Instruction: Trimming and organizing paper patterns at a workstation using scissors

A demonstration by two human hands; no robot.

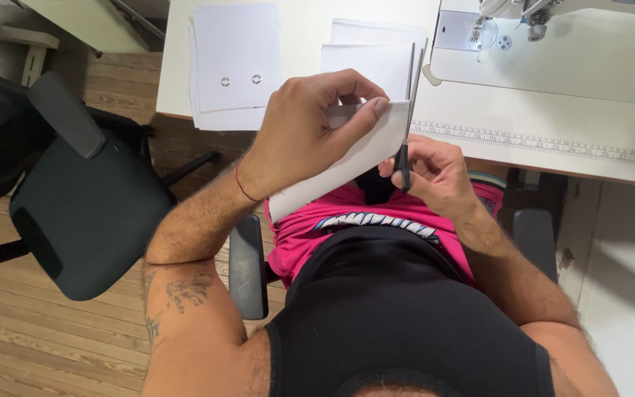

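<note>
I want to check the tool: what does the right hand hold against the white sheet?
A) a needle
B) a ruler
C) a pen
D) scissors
D: the right hand grips black-handled scissors, blades open around the edge of the white sheet that the left hand holds.

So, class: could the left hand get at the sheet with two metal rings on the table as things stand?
Probably not at once: the left hand is holding folded paper. The ringed sheet lies uncovered just beyond it.
</note>
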